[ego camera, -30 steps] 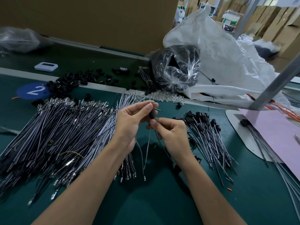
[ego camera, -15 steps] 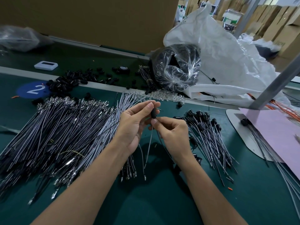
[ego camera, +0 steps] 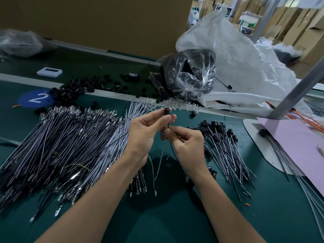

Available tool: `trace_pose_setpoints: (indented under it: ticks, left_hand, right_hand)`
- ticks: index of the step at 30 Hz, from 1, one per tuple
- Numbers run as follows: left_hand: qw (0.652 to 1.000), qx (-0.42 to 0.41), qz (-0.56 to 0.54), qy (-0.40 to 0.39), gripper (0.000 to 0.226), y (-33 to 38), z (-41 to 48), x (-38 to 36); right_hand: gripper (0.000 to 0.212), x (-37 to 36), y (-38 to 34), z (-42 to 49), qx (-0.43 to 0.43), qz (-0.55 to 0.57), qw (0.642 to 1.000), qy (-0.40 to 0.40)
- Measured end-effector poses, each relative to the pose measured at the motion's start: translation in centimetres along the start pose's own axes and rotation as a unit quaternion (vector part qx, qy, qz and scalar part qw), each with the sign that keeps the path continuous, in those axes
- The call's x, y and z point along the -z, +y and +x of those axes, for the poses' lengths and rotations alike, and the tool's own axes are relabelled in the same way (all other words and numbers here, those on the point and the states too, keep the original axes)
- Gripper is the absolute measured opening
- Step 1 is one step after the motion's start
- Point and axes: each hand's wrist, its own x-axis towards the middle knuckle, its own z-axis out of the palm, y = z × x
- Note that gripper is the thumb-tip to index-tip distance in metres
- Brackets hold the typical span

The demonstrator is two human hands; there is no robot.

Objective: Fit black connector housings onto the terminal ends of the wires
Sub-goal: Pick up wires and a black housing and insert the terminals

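In the head view, the left hand (ego camera: 145,135) and the right hand (ego camera: 189,146) meet above the dark green tabletop (ego camera: 175,216). The left fingers (ego camera: 157,118) pinch a small black cylindrical connector housing (ego camera: 166,114) between thumb and forefinger, holding it upright with its open end upward. Just below it, the right fingers (ego camera: 182,130) are curled and pinch a thin grey wire (ego camera: 161,158) right under the housing. The wire hangs down from there between the two wrists to a metal terminal just above the tabletop. Whether the wire's upper end is fully seated in the housing cannot be told.

Left of the fingers lies a broad heap of bare grey wires with metal terminal ends (ego camera: 70,142), spread across the tabletop. Right of the fingers lies a smaller bundle of grey wires already capped with black housings (ego camera: 226,142). Beyond the fingers and to the left sits a scatter of loose black housings (ego camera: 73,90), next to a round blue sticker marked 2 (ego camera: 35,99) and a small flat white device (ego camera: 49,72). Straight beyond the fingers lies a strip of small clear plastic parts (ego camera: 177,105). Behind it sits a crinkled clear plastic bag full of black parts (ego camera: 191,74), which leans against a large white sack (ego camera: 245,67). Far right of the fingers are a pink sheet (ego camera: 298,142) and a slanting grey metal post (ego camera: 298,88).
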Motion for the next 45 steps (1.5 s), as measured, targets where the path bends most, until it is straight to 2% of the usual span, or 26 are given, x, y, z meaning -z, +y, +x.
trace_pose_setpoints:
  ticks: [5,9,12,15,23,30,37,40,42,45]
  left_hand:
    - [1.000,-0.003,-0.002,-0.011,0.023,0.0,0.1,0.1]
    - [0.998,0.017,0.000,-0.054,0.039,0.2,0.2,0.6]
    - [0.996,0.018,0.032,-0.078,0.026,0.2,0.1,0.6]
    - [0.997,0.001,0.042,-0.064,0.017,0.3,0.0,0.4]
    - [0.998,-0.032,0.028,-0.042,0.012,0.7,0.1,0.8]
    - [0.999,-0.033,-0.011,-0.036,0.019,0.7,0.2,1.1]
    - [0.995,0.057,-0.064,-0.044,0.028,0.6,0.2,0.8]
    - [0.995,0.059,-0.082,-0.011,0.021,0.7,0.6,1.2]
    - [0.993,0.068,-0.098,0.011,0.020,0.8,1.0,1.3]
    - [0.994,0.076,-0.073,0.040,0.025,0.8,1.6,1.8]
  right_hand:
    - [0.010,-0.2,0.1,-0.2,0.022,-0.016,1.000,0.009]
    - [0.013,0.1,0.0,-0.2,0.040,-0.013,0.999,0.026]
    - [0.017,0.2,0.0,-0.2,0.042,-0.013,0.999,0.026]
    - [0.015,0.1,-0.1,-0.2,0.049,-0.022,0.998,0.021]
    - [0.007,-0.5,-0.1,-0.4,0.077,-0.067,0.995,0.013]
    - [0.007,-0.6,-0.2,-0.8,0.113,-0.080,0.990,-0.012]
    - [0.022,0.0,0.0,-0.6,0.074,-0.093,0.993,-0.002]
    - [0.026,0.0,-0.3,-0.3,0.034,-0.086,0.995,-0.041]
    - [0.028,0.4,-0.9,0.3,0.003,-0.079,0.996,-0.036]
    - [0.049,1.0,-1.5,2.7,-0.044,-0.138,0.988,-0.061]
